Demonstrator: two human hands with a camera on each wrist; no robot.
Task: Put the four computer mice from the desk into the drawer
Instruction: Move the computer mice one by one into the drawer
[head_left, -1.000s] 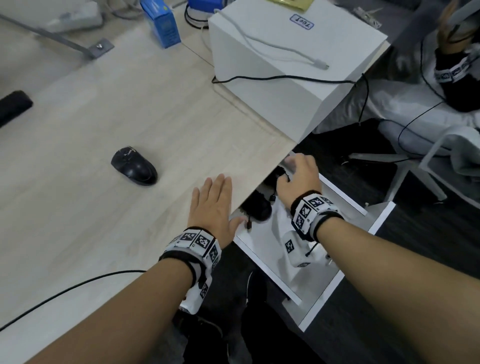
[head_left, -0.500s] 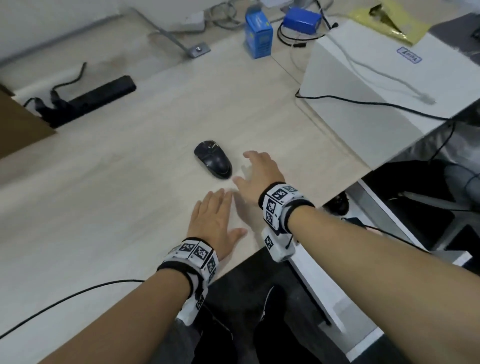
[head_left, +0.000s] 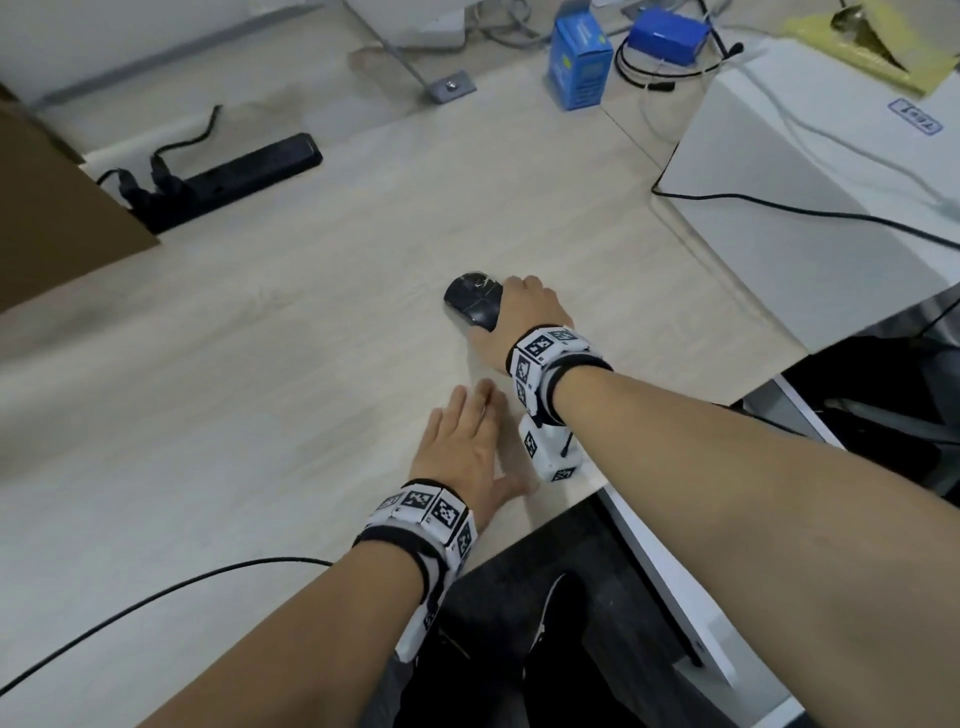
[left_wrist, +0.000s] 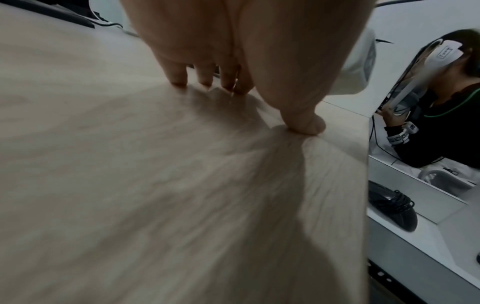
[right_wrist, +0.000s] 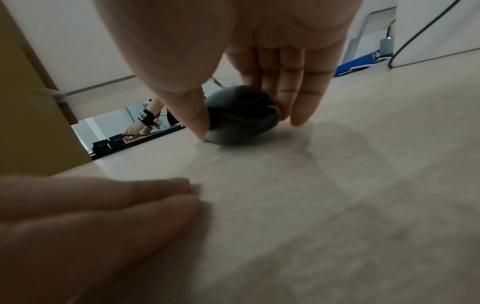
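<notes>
Desk: pale wood-grain desk (head_left: 260, 364) fills the head view, with a white box (head_left: 810, 171) at its far right and a black power strip (head_left: 234, 176) at the back left.
Far clutter: a blue carton (head_left: 581, 62) stands upright behind the box, near a flat blue pack (head_left: 667, 36); a brown cardboard panel (head_left: 57, 208) leans in at the left edge.
Black mouse: one black mouse (head_left: 474, 300) sits on the desk near its middle, well apart from the drawer.
Right hand: the right hand (head_left: 524, 322) lies over the mouse's near right side, fingers curved round it.
Left hand: the left hand (head_left: 465, 449) lies flat on the desk near the front edge, fingers straight and together.
Drawer: a white drawer (head_left: 670, 587) stands pulled out under the desk's right corner.
Left wrist view: the fingers (left_wrist: 179, 76) and thumb press the desk top; beyond the edge, a black mouse with coiled cord (left_wrist: 392, 207) lies inside the open drawer.
Right wrist view: the thumb (right_wrist: 192, 115) touches one side of the mouse and the fingers (right_wrist: 303, 102) the other, pinching it while it rests on the desk; the left fingertips lie flat just in front of the camera.
</notes>
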